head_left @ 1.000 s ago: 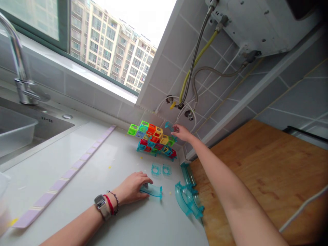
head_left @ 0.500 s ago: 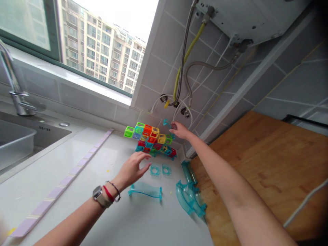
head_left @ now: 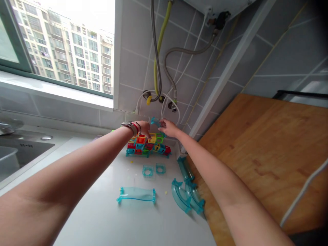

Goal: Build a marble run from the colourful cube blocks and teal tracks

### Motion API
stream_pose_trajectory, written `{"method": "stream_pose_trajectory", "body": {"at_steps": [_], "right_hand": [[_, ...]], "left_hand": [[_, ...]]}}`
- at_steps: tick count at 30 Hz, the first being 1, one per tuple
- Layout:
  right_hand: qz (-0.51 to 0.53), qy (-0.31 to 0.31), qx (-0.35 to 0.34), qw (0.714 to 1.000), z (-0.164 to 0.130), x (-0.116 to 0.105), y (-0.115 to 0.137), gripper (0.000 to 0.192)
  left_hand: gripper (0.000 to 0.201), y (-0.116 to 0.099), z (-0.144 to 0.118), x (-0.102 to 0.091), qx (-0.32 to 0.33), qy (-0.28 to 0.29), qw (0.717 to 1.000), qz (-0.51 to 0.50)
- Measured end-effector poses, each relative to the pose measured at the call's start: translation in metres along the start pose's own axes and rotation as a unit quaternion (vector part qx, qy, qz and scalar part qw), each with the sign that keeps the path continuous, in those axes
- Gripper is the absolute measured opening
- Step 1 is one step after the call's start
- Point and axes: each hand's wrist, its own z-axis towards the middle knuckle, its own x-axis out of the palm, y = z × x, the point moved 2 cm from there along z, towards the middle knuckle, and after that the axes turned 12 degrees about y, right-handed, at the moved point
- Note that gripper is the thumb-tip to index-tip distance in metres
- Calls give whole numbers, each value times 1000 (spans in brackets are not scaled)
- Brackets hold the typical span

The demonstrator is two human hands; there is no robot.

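A structure of coloured see-through building blocks stands against the back wall, in red, orange, yellow, green and blue. My left hand is over its upper part, the thumb down in front and the other fingers mostly hidden; it seems to grip the top blocks. At the structure's upper right, my right hand is closed on a teal see-through track piece, which is partly behind the fingers. Two square teal pieces with round holes, a left one and a right one, lie in front of the structure.
A teal wavy slide lies on the white counter. Curved teal tracks and a teal straight channel lie beside the wooden board at right. Pipes run down the wall; a sink is at left.
My left hand has moved forward from above the counter to the top of the block structure. My right hand still holds the teal track piece. The view has shifted to the right.
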Motion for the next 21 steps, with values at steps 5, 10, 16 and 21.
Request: {"method": "stream_pose_trajectory", "body": {"at_steps": [5,10,16,21], "right_hand": [[63,-14,-1,998,-3,4,-11,43],[105,-35,-4,994,-6,7,-19,46],[136,-134,19,981,-14,-7,-29,40],[133,-166,-1,977,-42,-19,-22,41]], "left_hand": [[66,2,17,14,-15,39,999,28],[51,-10,18,19,-4,41,998,54],[46,-10,17,22,-4,31,997,74],[50,-7,18,23,-3,29,997,72]]}}
